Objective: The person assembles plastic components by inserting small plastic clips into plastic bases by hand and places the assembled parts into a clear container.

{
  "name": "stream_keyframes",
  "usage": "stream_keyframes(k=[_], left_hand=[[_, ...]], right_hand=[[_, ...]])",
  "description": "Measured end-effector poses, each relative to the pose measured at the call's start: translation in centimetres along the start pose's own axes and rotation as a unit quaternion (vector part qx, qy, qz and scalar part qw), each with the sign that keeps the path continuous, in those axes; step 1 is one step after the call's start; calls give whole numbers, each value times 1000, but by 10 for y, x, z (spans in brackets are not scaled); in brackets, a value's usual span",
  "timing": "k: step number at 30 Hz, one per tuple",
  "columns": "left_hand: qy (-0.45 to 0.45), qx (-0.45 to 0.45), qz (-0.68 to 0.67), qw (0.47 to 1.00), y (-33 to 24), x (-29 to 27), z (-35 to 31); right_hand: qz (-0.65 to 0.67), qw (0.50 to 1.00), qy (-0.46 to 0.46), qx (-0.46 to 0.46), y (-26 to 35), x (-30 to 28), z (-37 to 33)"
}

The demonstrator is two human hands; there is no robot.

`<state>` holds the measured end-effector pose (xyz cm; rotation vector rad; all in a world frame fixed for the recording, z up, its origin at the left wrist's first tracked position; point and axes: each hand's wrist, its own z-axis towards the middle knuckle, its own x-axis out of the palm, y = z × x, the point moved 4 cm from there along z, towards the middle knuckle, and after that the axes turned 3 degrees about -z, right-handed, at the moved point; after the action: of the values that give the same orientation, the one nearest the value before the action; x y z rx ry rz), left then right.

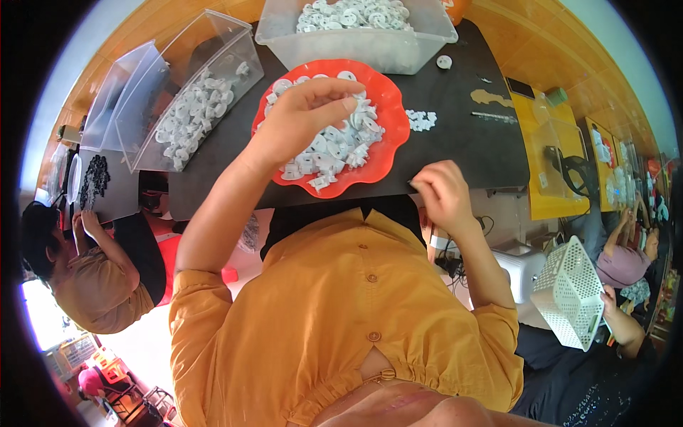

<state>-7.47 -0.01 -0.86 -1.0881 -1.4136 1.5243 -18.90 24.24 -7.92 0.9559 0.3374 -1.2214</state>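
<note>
A red scalloped bowl [390,146] sits near the table's front edge, heaped with small white plastic parts [334,149]. Above it is my left hand [302,117], its thumb and fingers apart and curved over the pile. I see nothing held between them, though white parts lie right behind the fingertips. My right hand [447,193] is at the front edge, right of the bowl, with fingers curled into a pinch. A tiny dark piece [412,183] shows at its fingertips, too small to name. Small flat white pieces [421,120] lie on the dark table [469,146] beyond that hand.
Behind the bowl stands a clear bin [341,53] of white parts; another clear bin [245,60] tilts at the left. A round white part [444,62] lies behind right. Co-workers sit on both sides; one person's hand [609,302] touches a white perforated basket [571,295].
</note>
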Motion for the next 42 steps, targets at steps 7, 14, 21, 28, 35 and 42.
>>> stream_keyframes(k=[7, 14, 21, 28, 35, 42], left_hand=[[4, -43, -407, 913, 14, 11, -24], [-31, 0, -451, 892, 25, 12, -40], [-34, 10, -449, 893, 26, 6, -50], [-59, -2, -419, 906, 28, 7, -51], [-97, 22, -366, 925, 29, 0, -51], [-86, -15, -375, 923, 28, 9, -49]], right_hand=[[262, 940, -136, 169, 21, 10, 62], [235, 956, -141, 102, 60, 38, 111], [171, 972, -158, 31, 72, 41, 119], [220, 963, -143, 53, 70, 46, 121], [196, 973, -12, 120, 44, 46, 118], [408, 884, -11, 226, 49, 41, 118]])
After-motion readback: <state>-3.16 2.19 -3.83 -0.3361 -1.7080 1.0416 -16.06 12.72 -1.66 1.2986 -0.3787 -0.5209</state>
